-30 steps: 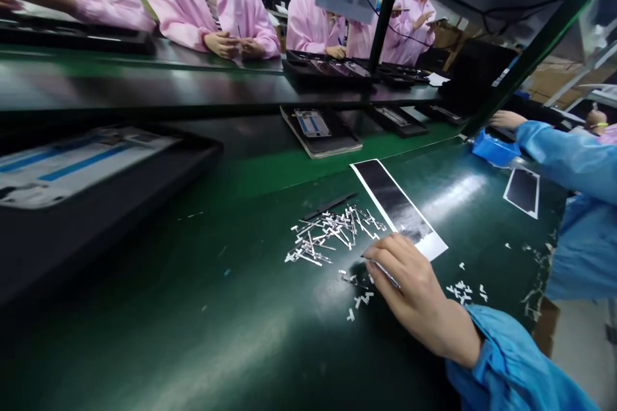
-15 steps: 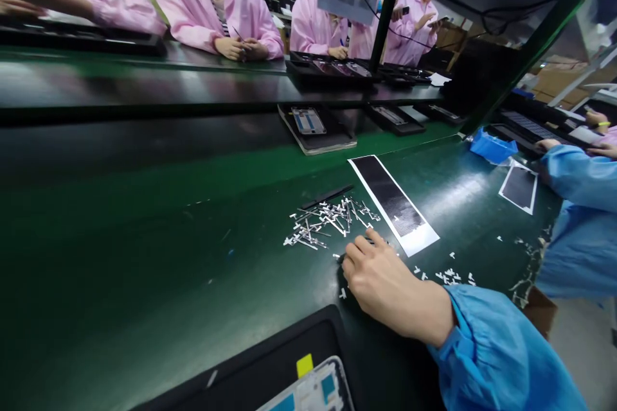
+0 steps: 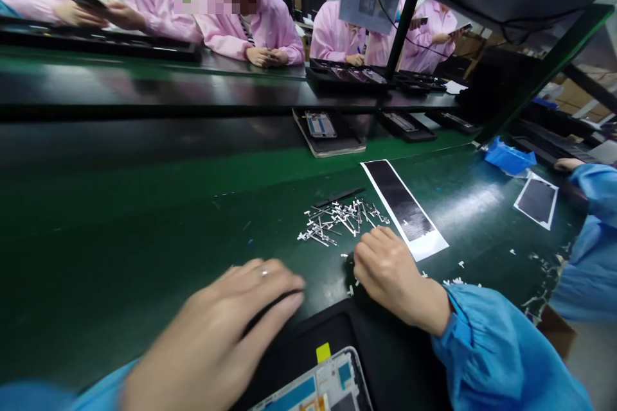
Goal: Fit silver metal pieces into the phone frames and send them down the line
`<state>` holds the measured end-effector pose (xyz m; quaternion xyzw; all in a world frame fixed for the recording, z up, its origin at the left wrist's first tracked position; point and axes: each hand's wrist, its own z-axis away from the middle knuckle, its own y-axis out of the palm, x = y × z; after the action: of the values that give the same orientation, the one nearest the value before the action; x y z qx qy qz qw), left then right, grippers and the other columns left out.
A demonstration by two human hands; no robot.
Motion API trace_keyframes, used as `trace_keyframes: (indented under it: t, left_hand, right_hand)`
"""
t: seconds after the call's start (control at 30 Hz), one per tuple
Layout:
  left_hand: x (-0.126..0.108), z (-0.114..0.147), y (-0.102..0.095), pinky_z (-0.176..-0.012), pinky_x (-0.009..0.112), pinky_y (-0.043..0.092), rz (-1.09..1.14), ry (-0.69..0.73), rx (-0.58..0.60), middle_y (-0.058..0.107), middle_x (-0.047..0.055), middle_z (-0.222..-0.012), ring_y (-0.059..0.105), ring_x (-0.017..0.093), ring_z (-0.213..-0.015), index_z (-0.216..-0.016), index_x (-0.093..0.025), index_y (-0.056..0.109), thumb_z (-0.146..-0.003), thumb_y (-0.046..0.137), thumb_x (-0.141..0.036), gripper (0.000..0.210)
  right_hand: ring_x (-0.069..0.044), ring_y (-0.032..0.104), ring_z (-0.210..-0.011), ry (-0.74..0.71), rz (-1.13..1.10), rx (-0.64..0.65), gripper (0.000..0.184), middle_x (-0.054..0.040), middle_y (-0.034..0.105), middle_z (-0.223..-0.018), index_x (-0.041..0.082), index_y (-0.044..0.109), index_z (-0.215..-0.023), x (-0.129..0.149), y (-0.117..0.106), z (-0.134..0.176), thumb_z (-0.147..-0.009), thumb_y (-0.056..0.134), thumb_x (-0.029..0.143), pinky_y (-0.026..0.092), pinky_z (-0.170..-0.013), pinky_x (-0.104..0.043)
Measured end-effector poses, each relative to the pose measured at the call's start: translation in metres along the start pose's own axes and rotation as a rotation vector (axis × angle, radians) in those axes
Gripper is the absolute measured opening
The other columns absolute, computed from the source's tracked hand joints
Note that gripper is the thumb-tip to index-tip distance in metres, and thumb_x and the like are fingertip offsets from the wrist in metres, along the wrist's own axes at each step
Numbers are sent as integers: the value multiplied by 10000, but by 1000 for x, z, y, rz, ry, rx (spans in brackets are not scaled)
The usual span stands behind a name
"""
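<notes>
My left hand (image 3: 231, 327) hovers over the left side of a black tray (image 3: 308, 327), slightly blurred. Its fingers stretch forward, a gap shows between thumb and forefinger, and nothing is visible in it. On the tray lies a silver phone frame (image 3: 328, 379) with blue patches and a yellow tab (image 3: 323, 352). My right hand (image 3: 393, 273) is closed, knuckles up, beside a pile of thin metallic strips (image 3: 342, 219). Its fingertips are hidden, so what they hold cannot be made out. Behind the pile lies a dark slim tool (image 3: 340, 197).
A white-edged black sheet (image 3: 400, 199) lies beyond my right hand; small white pieces (image 3: 456, 282) scatter near my sleeve. A blue bin (image 3: 509, 157) and a smaller sheet (image 3: 536, 199) sit by a co-worker's blue sleeve (image 3: 598, 189). Trays and a raised shelf (image 3: 231, 87) run along the back.
My left hand has come into view from the lower left, over the tray. My right hand's fingers have curled in more. The view has shifted slightly.
</notes>
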<state>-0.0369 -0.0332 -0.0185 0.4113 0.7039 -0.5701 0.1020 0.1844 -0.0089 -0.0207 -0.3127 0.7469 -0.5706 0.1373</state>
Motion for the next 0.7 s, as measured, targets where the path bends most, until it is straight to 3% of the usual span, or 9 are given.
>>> trace_keyframes:
  t: [0.03,0.07,0.2,0.43,0.7]
  left_hand:
    - [-13,-15,7,-715,315,476,181,-82,165,668,-9,-827,610,205,-773,-804,-284,669,-746,503,-359,191]
    - [-24,-30,15,-630,290,483,247,-106,177,667,-11,-759,614,192,-692,-774,-277,675,-731,499,-336,191]
    - [-46,-66,46,-599,230,489,412,-204,134,665,1,-691,617,153,-652,-728,-199,671,-706,487,-246,191]
    - [-48,-62,61,-536,224,502,508,-295,38,671,14,-639,621,157,-572,-725,-151,662,-688,521,-281,195]
    - [-51,-60,67,-502,208,449,299,-154,3,659,-24,-609,599,134,-553,-626,-192,649,-708,504,-263,181]
  right_hand:
    - [-172,425,-634,60,-78,-49,177,-61,501,-648,122,517,-654,-1,-2,2,-778,408,59,352,-613,-312]
    - [-157,430,-632,116,-163,-88,188,-42,498,-648,131,510,-667,-1,-4,5,-803,394,74,356,-601,-288]
    - [-91,469,-610,270,-506,-153,170,27,515,-651,164,511,-703,-1,-10,10,-848,425,139,374,-557,-185]
    - [-81,471,-630,491,-819,-256,143,45,514,-651,172,536,-680,-2,-7,10,-807,470,166,357,-577,-179]
    - [-94,467,-615,604,-961,-299,122,40,518,-634,175,555,-681,1,-4,8,-771,482,212,361,-568,-199]
